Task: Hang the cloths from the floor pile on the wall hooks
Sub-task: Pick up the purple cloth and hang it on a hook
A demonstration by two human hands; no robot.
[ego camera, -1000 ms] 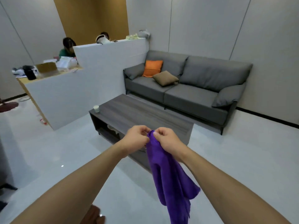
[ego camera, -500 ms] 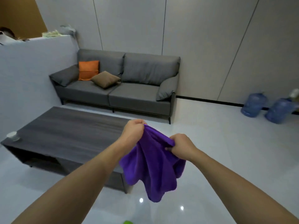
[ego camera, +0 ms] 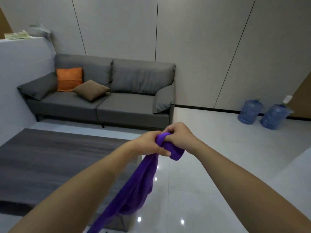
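A purple cloth point(ego camera: 134, 187) hangs in front of me, bunched at its top edge. My left hand point(ego camera: 148, 143) grips the top of the cloth, with the thumb across the fabric. My right hand point(ego camera: 180, 138) holds the same top edge right beside it, fingers curled round a fold. The two hands touch each other. The rest of the cloth trails down and to the left past my left forearm. No wall hooks and no floor pile are in view.
A dark wooden coffee table point(ego camera: 50, 165) stands low at the left, under my left arm. A grey sofa point(ego camera: 104, 101) with an orange cushion sits against the panelled wall. Two blue water jugs point(ego camera: 264, 113) stand on the floor at the right.
My view has kept turning right, away from the counter and towards the panelled wall. My hands came back together, gathering the spread cloth into a bunched top edge.
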